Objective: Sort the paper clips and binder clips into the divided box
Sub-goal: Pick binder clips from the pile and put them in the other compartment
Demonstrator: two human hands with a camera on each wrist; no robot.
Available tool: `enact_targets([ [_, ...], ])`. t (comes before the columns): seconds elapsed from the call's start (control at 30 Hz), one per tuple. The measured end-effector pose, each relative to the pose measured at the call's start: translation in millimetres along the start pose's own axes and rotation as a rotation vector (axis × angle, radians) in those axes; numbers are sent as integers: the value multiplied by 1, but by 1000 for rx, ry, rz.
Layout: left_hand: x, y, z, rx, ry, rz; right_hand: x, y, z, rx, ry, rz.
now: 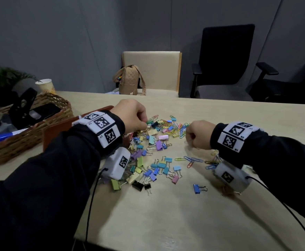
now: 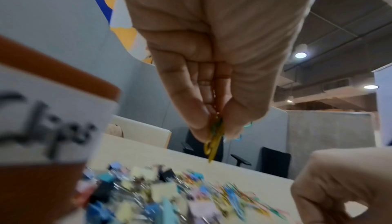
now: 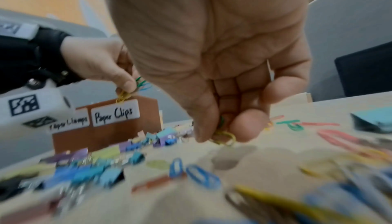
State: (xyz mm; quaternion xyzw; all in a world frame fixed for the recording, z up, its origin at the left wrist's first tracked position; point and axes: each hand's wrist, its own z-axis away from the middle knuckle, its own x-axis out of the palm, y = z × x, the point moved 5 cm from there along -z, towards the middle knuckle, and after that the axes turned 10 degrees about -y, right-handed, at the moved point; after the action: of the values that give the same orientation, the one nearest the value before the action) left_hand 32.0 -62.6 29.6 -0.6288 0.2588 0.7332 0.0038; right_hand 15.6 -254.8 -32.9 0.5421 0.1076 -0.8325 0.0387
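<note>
Both hands busy rn: left hand (image 1: 130, 115) pinching a lil bunch of thin coloured wire paper clips (image 2: 214, 142) next to the brown divided box (image 3: 106, 137), right hand (image 3: 214, 93) pinching yellow ones (image 3: 223, 138) over the table pile, and imo they're super light, springy, tangle-prone, so grab by the loops w/ fingertips.

Dim head view, blurred wrist views

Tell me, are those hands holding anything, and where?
Both. The left hand pinches a bunch of paper clips by their upper ends; the right hand pinches a few clips at its fingertips.
</note>
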Motion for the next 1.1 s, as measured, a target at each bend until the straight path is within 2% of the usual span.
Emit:
enact_targets([
  [0.17,-34,-40,18,-120,213,38,-36,-31,-11,-152,331,-346],
  [0.3,-40,-62,30,-207,290,-75,-46,-62,-23,-249,478,-644],
  [0.47,-23,-81,32,-226,149,-178,-44,-101,-34,-371,505,-896],
  [0.53,-18,-83,33,-205,145,-164,-42,-115,-39,-412,493,-948],
  [0.67,-17,-80,40,-160,243,-193,-41,-138,-49,-482,546,-905],
  [0.77,-17,-76,48,-151,295,-208,-37,-150,-57,-469,551,-787],
  [0.87,-15,-73,52,-167,263,-198,-32,-150,-65,-408,469,-636],
  [0.93,-12,-69,50,-166,236,-183,-33,-139,-65,-384,467,-624],
  [1.0,-6,-63,44,-148,207,-165,-36,-122,-57,-355,455,-605],
  [1.1,8,-45,32,-99,146,-141,-35,-85,-43,-270,353,-514],
])
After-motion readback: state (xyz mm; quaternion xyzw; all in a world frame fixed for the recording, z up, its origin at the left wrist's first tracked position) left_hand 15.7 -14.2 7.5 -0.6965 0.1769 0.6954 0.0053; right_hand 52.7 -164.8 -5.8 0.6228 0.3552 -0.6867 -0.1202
